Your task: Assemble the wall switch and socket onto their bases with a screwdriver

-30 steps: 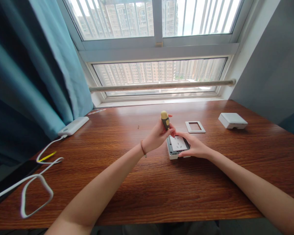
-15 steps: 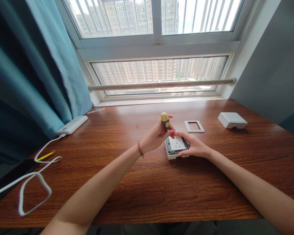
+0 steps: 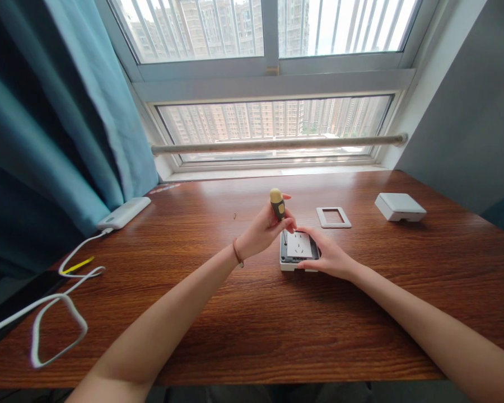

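A white wall socket [image 3: 298, 246] in a grey and white housing lies on the wooden desk [image 3: 252, 313]. My left hand [image 3: 262, 232] is closed round a short screwdriver [image 3: 277, 203] with a yellow and black handle, held upright with its tip at the socket's left edge. My right hand [image 3: 325, 252] rests on the socket's right side, fingers curled over it and holding it down.
A white square frame [image 3: 334, 217] and a white box [image 3: 400, 206] lie further back on the right. A small screw [image 3: 234, 215] sits behind my left hand. A white power bank [image 3: 124, 213] with looping white cable [image 3: 59, 313] lies on the left by the teal curtain [image 3: 59, 123].
The socket and both hands have shifted slightly left, and the socket has turned a little squarer to me. The screwdriver stays upright at its left edge.
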The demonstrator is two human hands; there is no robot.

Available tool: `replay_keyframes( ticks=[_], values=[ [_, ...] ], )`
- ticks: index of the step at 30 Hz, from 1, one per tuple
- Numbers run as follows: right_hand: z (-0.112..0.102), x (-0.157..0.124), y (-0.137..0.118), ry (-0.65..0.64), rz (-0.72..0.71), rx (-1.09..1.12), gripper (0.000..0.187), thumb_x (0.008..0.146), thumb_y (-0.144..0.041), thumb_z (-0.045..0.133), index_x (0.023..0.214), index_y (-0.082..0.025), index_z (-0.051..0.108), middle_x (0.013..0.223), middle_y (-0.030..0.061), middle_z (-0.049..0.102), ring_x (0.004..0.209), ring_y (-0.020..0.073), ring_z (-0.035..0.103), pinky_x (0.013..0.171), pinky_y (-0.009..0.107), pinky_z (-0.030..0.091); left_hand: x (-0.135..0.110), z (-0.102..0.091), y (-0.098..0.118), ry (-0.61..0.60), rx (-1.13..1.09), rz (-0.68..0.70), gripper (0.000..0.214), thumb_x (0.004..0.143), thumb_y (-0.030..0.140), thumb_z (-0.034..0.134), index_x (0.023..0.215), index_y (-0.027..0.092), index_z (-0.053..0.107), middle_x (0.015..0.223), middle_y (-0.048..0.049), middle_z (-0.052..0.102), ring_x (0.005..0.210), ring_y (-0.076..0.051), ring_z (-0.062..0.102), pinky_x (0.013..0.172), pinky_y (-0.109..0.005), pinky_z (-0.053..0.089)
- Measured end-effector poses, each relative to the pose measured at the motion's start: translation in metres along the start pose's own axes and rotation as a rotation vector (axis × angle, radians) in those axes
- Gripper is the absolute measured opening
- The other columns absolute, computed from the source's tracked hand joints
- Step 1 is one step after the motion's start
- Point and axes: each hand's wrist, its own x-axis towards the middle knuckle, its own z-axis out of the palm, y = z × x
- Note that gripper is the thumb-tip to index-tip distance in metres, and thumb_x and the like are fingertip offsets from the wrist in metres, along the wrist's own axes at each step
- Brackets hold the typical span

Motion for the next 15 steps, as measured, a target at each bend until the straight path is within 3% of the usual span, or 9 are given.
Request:
replay_keyframes(
  ticks=[15],
  values=[
    [0.002, -0.0009, -0.0017, 0.0, -0.006, 0.072, 0.076, 0.064, -0.04, 0.071, 0.129, -0.024, 0.035, 0.127, 0.0096, 0.047, 0.116, 0.0273, 0.045, 0.097, 0.043, 0.035, 0.0004, -0.0029, 0.0007, -0.001, -0.065, 0.006, 0.044, 0.08, 0.025, 0.057, 0.116, 0.016, 0.033, 0.076, 0.0002, 0.054, 0.067, -0.01, 0.055, 0.067, -0.026, 0.047]
  ],
)
